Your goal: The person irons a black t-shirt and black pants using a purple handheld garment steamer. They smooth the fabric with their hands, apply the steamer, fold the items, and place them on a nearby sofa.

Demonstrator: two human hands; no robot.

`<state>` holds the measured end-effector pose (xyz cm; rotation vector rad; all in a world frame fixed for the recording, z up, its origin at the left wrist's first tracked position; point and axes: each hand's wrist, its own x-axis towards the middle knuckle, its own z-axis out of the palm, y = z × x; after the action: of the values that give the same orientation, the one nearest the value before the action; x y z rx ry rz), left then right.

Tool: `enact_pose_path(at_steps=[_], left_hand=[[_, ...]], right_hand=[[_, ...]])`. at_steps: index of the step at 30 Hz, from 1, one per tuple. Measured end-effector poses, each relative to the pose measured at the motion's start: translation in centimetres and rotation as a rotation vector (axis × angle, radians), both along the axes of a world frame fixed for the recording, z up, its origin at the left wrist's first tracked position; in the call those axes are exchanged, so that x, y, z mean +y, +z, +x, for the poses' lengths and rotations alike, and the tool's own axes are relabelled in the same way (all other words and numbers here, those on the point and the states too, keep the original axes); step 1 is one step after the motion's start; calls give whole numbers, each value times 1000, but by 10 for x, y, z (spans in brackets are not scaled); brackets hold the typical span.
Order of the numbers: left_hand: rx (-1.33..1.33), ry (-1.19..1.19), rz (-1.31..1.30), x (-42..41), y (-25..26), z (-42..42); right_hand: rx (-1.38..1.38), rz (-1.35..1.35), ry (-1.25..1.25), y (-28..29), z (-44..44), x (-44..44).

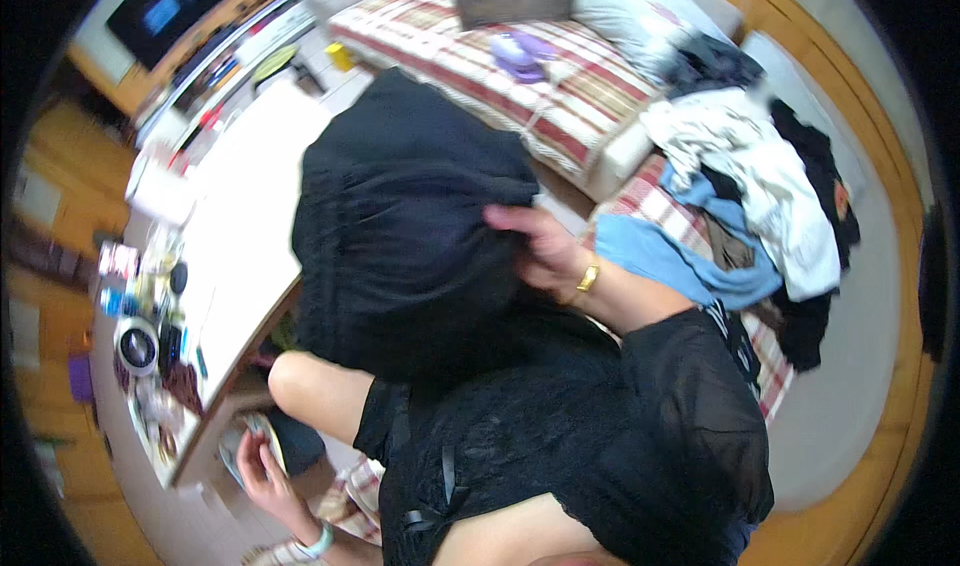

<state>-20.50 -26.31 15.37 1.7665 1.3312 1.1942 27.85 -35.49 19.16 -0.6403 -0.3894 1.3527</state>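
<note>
My right hand [544, 247], with a gold bracelet at the wrist, grips a black cloth garment [420, 221] by its right edge. The garment spreads above my lap, and a gathered band, like an elastic waistband, runs down its left side. Low on the left, away from the garment, is my left hand [266, 472] with a pale green bangle. Its fingers are bent over a waste bin [281, 450] beside the table. A small pale thing shows at the fingertips; whether they hold it cannot be made out.
A white-topped table [247, 168] stands to the left, with a round silver-rimmed device [138, 347] and several small items along its far side. A sofa [435, 22] with a checked cover bears a purple object [521, 55]. Heaped clothes [772, 168] and a blue garment [660, 258] lie at right.
</note>
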Motion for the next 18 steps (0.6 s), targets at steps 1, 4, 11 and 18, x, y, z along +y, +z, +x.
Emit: enact_pose_path(at_steps=[1, 4, 11, 18], left_hand=[[-20, -113, 2, 26, 7, 24], [-42, -373, 38, 80, 17, 110], [-160, -754, -32, 116, -21, 239], [42, -695, -116, 119, -70, 214]], right_hand=[[-25, -25, -135, -10, 18, -27], [-140, -152, -588, -23, 55, -131], [31, -434, -1026, -212, 153, -406], [-1172, -1750, -213, -120, 191, -415]])
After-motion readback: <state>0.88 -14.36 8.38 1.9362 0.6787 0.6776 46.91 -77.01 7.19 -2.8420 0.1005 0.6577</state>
